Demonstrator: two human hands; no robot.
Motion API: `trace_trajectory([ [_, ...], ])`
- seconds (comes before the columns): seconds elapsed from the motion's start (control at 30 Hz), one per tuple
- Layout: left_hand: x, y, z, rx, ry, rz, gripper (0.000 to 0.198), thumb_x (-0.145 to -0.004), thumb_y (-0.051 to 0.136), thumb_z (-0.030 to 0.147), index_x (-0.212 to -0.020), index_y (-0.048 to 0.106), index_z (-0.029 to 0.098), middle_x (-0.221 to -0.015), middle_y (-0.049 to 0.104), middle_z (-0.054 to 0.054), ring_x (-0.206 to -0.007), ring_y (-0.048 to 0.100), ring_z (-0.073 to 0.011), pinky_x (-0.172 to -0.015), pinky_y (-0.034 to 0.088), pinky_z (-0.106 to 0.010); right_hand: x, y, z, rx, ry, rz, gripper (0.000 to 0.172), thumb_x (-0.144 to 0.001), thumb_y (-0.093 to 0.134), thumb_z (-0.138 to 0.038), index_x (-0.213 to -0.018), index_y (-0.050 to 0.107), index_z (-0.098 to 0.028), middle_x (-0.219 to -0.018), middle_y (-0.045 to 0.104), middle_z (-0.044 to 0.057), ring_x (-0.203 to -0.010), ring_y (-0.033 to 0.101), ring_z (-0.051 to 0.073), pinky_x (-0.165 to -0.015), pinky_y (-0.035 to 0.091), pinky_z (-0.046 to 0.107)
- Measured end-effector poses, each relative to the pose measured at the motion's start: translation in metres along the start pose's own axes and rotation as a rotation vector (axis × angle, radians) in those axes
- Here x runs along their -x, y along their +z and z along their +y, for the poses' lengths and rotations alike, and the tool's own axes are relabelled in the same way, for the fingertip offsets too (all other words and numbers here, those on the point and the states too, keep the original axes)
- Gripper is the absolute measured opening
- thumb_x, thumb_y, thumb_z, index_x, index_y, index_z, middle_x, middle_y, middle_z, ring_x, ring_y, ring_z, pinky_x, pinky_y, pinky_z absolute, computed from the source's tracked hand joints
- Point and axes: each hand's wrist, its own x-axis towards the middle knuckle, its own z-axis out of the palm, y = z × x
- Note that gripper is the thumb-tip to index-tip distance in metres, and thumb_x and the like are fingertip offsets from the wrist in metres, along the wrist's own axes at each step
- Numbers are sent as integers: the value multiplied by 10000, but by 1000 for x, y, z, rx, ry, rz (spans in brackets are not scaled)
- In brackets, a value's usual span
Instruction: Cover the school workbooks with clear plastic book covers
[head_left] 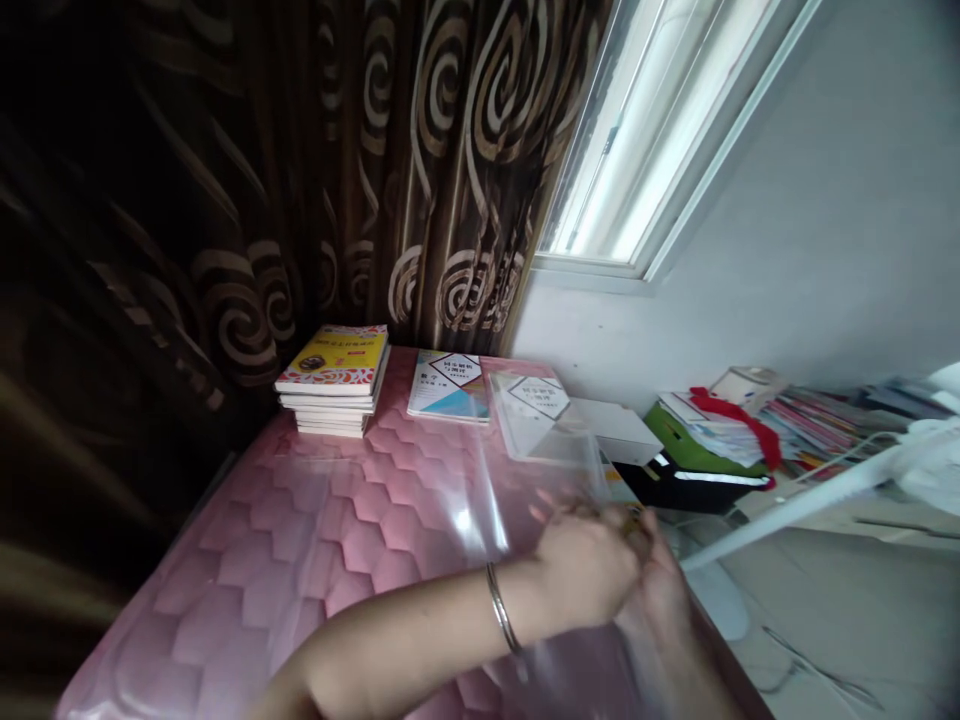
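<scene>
My left hand (592, 572), with a metal bangle on the wrist, reaches across from the lower left. Its fingers are curled on the near edge of a clear plastic sleeve (420, 500) that lies spread over the pink quilted table top (247, 560). My right hand (667, 605) lies just behind and under the left, touching it. It is blurred and its fingers are hidden. A small dark, gold-tinted thing (634, 520) shows between the two hands; I cannot make out what it is.
A stack of books (335, 378) stands at the table's far left. Beside it lie a thin booklet (450, 386) and another booklet inside a clear sleeve (534, 405). A white box (619, 430), a green tray of papers (694, 445) and a white rack (825, 490) are on the right, with a brown curtain (300, 180) behind.
</scene>
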Motion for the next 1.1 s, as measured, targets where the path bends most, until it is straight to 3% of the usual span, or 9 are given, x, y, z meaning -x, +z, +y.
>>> trace_trajectory([
  [0.13,13,56,-15,130,36,-101,453,-725,565,99,-1174,529,46,-1097,584,-240,-939,642,-302,-681,566,-375,3,-21,25,-163,274,34,446,-733,585,-659,-799,692,-231,-833,721,97,-815,676,271,-656,543,395],
  [0.3,47,64,-28,394,-24,-77,666,-757,554,145,-1375,304,138,-1499,210,-238,-1191,536,-322,-863,545,-396,3,-21,32,-234,380,25,307,-679,716,-519,-790,671,-237,-789,725,61,-728,690,249,-599,546,363],
  [0.43,88,53,-33,478,-274,211,639,-747,507,56,-1347,330,187,-1489,243,-184,-1368,329,-297,-1087,390,-448,2,-20,31,-245,504,54,310,-673,749,-430,-892,659,-229,-887,732,75,-767,709,253,-664,574,419],
  [0.53,123,56,-42,524,-582,461,432,-844,374,66,-1264,404,164,-1351,401,-186,-1295,423,-235,-1100,369,-464,-3,-32,38,-70,518,128,413,-581,803,-257,-962,651,-215,-901,726,69,-769,712,244,-640,587,381],
  [0.63,148,61,-49,537,-635,286,430,-916,335,179,-1340,382,127,-1363,434,-200,-1279,444,-247,-1083,377,-497,-13,-53,47,163,497,231,392,-577,757,-219,-951,641,-197,-808,714,48,-708,709,235,-560,579,322],
  [0.73,158,65,-48,456,-556,-43,609,-922,412,383,-1480,258,195,-1542,255,-153,-1431,184,-328,-1137,201,-593,-21,-71,53,296,468,310,349,-590,711,-223,-925,617,-191,-745,703,32,-640,702,223,-501,563,292],
  [0.83,156,71,-42,328,-516,-228,684,-886,429,550,-1493,174,367,-1600,59,-42,-1432,-50,-408,-1076,17,-720,-22,-83,54,350,468,290,324,-615,696,-249,-922,606,-194,-787,715,43,-641,708,215,-473,551,262],
  [0.97,152,83,-36,140,-519,-251,698,-832,498,594,-1455,223,442,-1592,5,2,-1415,-105,-427,-1028,-57,-757,-20,-92,54,381,476,273,312,-635,704,-270,-920,605,-190,-811,719,59,-653,717,223,-460,557,257],
  [1.1,156,83,-43,56,-559,-227,616,-883,456,490,-1454,233,431,-1583,111,29,-1445,54,-367,-1081,46,-716,-20,-98,56,370,474,265,288,-617,732,-270,-860,604,-183,-819,722,66,-672,721,230,-443,556,243],
])
